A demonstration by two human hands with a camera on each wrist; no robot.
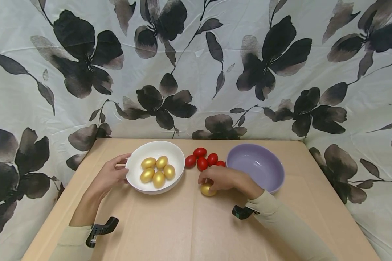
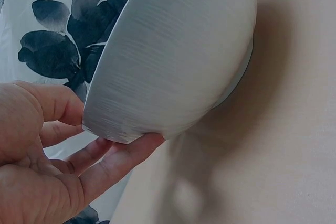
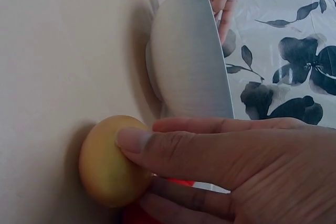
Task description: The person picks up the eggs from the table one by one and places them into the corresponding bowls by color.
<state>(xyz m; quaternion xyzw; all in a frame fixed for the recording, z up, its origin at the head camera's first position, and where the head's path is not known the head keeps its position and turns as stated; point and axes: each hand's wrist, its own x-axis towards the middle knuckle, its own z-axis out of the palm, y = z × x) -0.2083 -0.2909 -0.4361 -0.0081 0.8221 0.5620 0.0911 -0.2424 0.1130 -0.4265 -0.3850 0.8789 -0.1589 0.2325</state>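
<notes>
My left hand (image 1: 112, 174) holds the left side of a white bowl (image 1: 182, 174), fingertips against its rim and outer wall. In the left wrist view the bowl (image 2: 173, 56) shows its outside, with the thumb and fingers at its edge. Several shiny golden eggs (image 1: 158, 179) lie inside the bowl. To the right of it, my right hand (image 1: 223, 178) pinches another golden egg (image 1: 207, 190) at table level. The right wrist view shows the thumb on the near face of that egg (image 3: 107, 166); the other fingers are partly hidden behind it.
Several red eggs (image 1: 201, 164) sit in a cluster between the two bowls, just beyond the right hand. A purple bowl (image 1: 279, 174) stands at the right, partly behind the right forearm. Floral cloth (image 1: 215, 72) hangs behind the wooden table (image 1: 163, 224).
</notes>
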